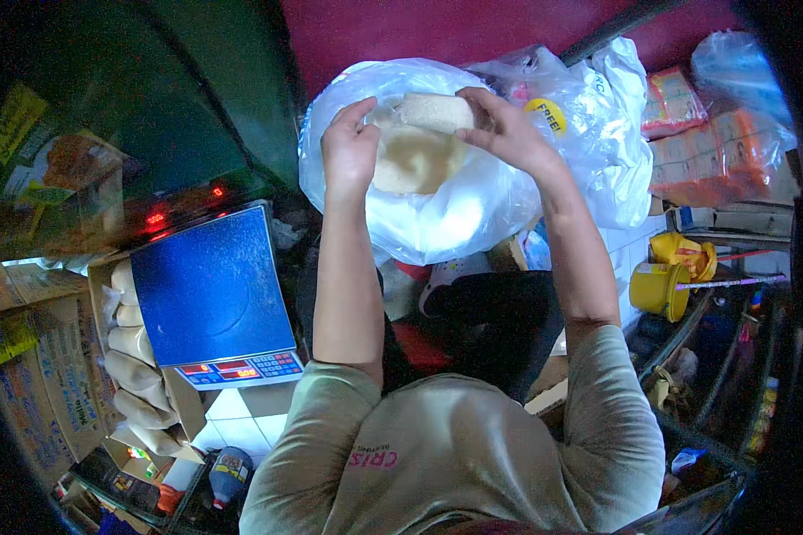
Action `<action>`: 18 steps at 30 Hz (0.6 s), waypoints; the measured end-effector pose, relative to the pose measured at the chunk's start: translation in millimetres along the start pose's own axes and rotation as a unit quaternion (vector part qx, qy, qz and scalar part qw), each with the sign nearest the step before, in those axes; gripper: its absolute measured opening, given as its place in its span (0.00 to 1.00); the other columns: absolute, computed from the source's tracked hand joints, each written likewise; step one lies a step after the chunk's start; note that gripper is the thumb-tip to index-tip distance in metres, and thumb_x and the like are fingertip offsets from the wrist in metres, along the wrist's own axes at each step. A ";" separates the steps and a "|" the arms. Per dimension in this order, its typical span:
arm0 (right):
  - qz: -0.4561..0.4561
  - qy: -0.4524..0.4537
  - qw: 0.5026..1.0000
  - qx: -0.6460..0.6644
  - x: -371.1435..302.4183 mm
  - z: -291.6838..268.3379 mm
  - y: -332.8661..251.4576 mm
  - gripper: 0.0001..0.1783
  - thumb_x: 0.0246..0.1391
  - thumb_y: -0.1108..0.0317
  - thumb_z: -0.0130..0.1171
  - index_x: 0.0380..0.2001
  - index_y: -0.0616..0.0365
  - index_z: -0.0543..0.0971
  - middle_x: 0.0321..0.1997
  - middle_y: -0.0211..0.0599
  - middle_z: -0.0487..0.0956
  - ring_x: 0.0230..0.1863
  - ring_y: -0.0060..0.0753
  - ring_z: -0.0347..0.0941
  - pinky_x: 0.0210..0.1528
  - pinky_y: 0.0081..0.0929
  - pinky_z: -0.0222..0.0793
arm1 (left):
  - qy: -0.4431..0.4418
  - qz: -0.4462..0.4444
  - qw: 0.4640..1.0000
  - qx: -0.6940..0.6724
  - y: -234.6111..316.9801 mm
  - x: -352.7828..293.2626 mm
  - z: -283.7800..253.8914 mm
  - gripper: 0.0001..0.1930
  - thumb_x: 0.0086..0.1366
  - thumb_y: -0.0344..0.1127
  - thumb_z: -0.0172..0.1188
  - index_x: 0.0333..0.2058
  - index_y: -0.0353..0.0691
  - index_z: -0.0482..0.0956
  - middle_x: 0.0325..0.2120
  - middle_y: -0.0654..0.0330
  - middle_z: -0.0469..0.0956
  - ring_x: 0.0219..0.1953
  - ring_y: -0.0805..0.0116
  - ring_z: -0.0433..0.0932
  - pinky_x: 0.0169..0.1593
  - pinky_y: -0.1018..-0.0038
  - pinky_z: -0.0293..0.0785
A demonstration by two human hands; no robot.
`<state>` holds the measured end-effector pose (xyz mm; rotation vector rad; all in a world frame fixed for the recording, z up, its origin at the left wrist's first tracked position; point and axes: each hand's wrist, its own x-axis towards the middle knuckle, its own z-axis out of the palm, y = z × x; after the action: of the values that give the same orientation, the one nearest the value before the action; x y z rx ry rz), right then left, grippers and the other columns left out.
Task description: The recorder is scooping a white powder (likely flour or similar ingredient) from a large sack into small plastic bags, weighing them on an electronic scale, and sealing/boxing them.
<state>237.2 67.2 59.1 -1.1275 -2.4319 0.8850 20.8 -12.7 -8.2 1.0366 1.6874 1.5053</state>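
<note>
In front of me a large translucent plastic bag (486, 209) stands wide open, with off-white loose stuff (406, 174) inside, perhaps powder or grains. Over its mouth, my right hand (513, 134) grips the right end of a short, cylindrical, off-white pack (439, 112) lying sideways. Its surface looks grainy, and the exact contents are not clear. My left hand (351, 147) is above the bag's left side, near the pack's other end. The left fingers are curled in toward the thumb; anything between them is too faint to make out.
A digital scale (214, 290) with a blue plate stands left, beside a cardboard box (183, 397) of filled off-white packs (138, 379). Right of the big bag are white plastic bags (611, 134) and orange wrapped packs (714, 156). A yellow bucket (658, 290) is further right.
</note>
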 end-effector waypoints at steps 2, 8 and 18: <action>-0.024 0.011 0.997 -0.079 4.5 -6.1 -11.5 0.29 0.45 0.68 0.65 0.52 0.57 0.69 0.42 0.40 0.76 0.43 0.35 0.73 0.46 0.29 0.68 | -0.030 -0.050 0.998 -0.024 -1.1 -0.5 3.4 0.21 0.51 0.23 0.51 0.46 0.33 0.77 0.44 0.52 0.77 0.35 0.67 0.77 0.44 0.74 0.72; -0.096 0.023 0.941 -0.324 19.6 -5.5 -39.4 0.25 0.42 0.61 0.62 0.48 0.47 0.73 0.38 0.40 0.76 0.45 0.43 0.72 0.49 0.45 0.60 | -0.046 -0.028 0.997 -0.053 -9.3 1.6 12.4 0.20 0.52 0.23 0.52 0.46 0.32 0.76 0.48 0.50 0.74 0.47 0.60 0.76 0.51 0.72 0.70; -0.170 0.021 0.846 -0.505 41.3 -6.0 -72.6 0.25 0.39 0.69 0.62 0.47 0.45 0.74 0.40 0.35 0.75 0.46 0.38 0.71 0.49 0.40 0.61 | -0.044 -0.015 0.998 -0.046 -8.6 0.6 16.1 0.21 0.51 0.22 0.52 0.46 0.34 0.77 0.42 0.54 0.76 0.39 0.67 0.75 0.45 0.75 0.71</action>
<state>172.2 65.2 112.0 -0.8629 -2.9410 -0.6338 33.3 -4.7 -18.9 1.0108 1.5522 1.4815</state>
